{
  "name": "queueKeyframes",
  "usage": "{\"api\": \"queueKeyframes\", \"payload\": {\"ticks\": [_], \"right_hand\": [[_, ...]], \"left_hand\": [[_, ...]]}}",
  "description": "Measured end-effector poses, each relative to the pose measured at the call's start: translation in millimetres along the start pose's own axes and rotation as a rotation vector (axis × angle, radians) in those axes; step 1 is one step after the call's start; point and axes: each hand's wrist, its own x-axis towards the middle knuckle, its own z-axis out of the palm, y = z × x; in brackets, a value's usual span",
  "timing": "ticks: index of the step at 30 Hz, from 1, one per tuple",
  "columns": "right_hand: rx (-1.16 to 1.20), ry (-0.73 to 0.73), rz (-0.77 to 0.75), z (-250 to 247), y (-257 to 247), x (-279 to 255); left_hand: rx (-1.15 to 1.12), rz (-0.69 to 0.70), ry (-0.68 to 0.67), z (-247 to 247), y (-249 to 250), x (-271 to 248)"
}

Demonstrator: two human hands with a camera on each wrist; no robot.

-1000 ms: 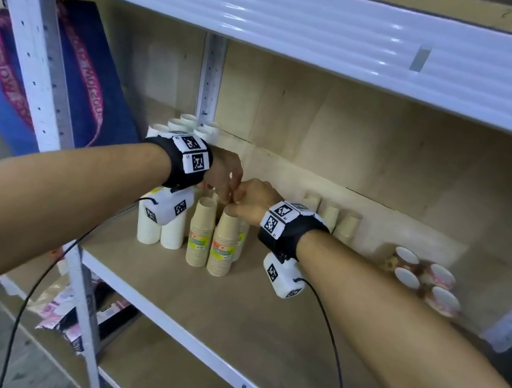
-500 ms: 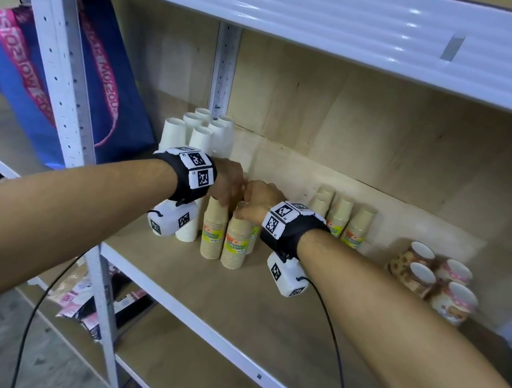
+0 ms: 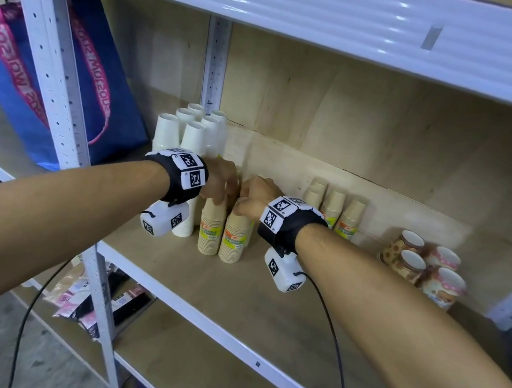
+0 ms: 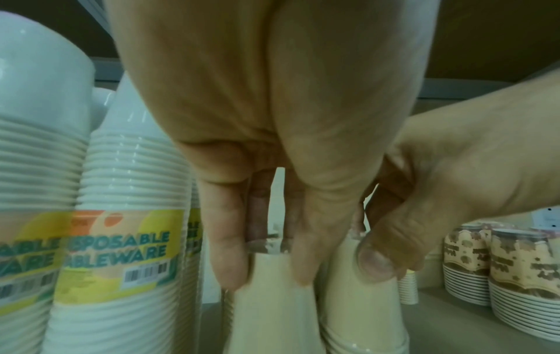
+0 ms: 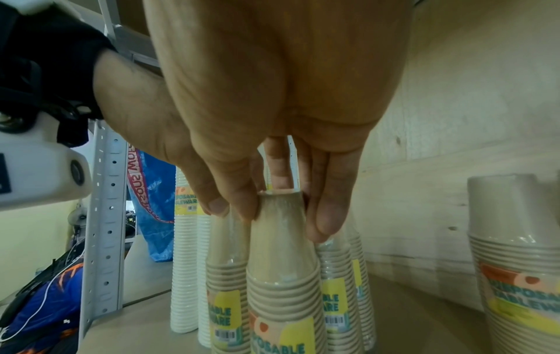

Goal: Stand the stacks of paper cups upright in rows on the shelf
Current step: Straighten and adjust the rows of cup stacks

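The left hand (image 3: 221,180) pinches the top of one tan cup stack (image 3: 210,230), its fingertips (image 4: 230,270) curled round the uppermost cup; the right hand (image 3: 256,195) holds the neighbouring tan cup stack (image 3: 234,239) the same way, fingers (image 5: 325,215) closed about its narrow top. Both stacks stand upright on the shelf (image 3: 264,302), touching one another, just right of the white cup stacks (image 3: 193,147) ranked at the back left. More tan stacks (image 3: 334,209) stand well apart to the right, near the patterned cup stacks (image 3: 424,264), which appear to lie tilted. The step in hand looks to be seating this pair in line with the white rows. The next move likely calls for releasing both tops without toppling them, then reaching right for the remaining stacks.
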Motion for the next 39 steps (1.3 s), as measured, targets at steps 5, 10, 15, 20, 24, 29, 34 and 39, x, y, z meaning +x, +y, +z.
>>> {"api": "queueKeyframes", "payload": {"ticks": [5,10,15,20,24,29,34,39], "right_hand": [[0.010,-0.016,0.027,-10.1,8.6,-4.2],[0.046,-0.020,0.079,-27.6,28.4,-10.7],[0.038,0.011,0.153,-44.9,55.9,-14.2],[0.022,0.053,0.243,-63.0,88.9,-21.3],[-0.013,0.077,0.305,-72.4,119.7,-25.2],[-0.027,0.114,0.382,-80.8,152.2,-30.4],[-0.040,0.121,0.421,-82.5,175.1,-28.3],[-0.029,0.150,0.428,-79.1,189.2,-24.6]], "left_hand": [[-0.027,0.026,-0.052,-10.5,13.7,2.1],[-0.022,0.085,-0.072,-24.7,38.2,9.7],[-0.050,0.149,-0.018,-36.1,63.5,26.4],[-0.057,0.229,0.028,-43.3,95.5,51.2],[0.000,0.273,0.095,-43.6,126.7,73.0],[0.002,0.354,0.100,-42.8,156.4,96.4],[0.033,0.422,0.140,-37.9,177.0,112.0],[0.077,0.453,0.173,-31.2,185.6,124.5]]}}
